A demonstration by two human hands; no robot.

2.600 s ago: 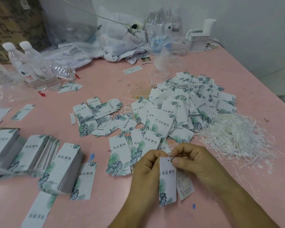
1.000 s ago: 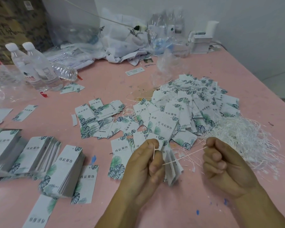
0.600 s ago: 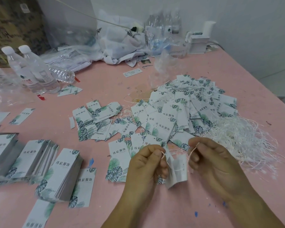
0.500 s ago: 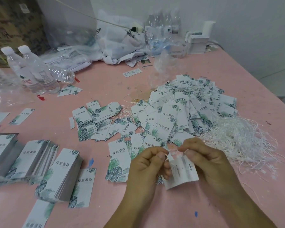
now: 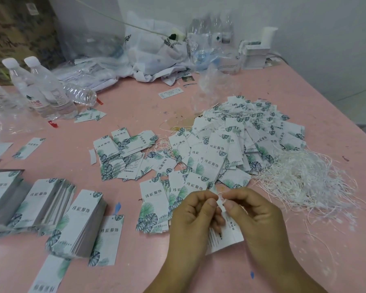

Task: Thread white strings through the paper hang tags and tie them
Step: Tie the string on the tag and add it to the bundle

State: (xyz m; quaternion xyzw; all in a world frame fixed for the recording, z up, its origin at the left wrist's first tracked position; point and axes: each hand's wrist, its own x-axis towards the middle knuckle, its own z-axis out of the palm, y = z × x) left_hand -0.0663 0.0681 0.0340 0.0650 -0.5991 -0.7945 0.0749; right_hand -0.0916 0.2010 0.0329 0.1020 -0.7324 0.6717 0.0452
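Left hand (image 5: 195, 210) and right hand (image 5: 253, 210) close together, both pinching string (image 5: 220, 194) at top of tag (image 5: 224, 237), held above table (image 5: 135, 106) near front edge. Risk, judged: thin slick string slips from fingertips, knot loosens; hard tug tears paper hole. Tag: flat, stiff, rectangular, leaf print. String pile (image 5: 304, 180) wiry, tangled.

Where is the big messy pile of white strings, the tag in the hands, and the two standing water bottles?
pile of white strings (image 5: 304, 180), head view, middle of the tangle.
hang tag (image 5: 226, 235), head view, lower part below the fingers.
water bottles (image 5: 44, 89), head view, body of the right bottle.
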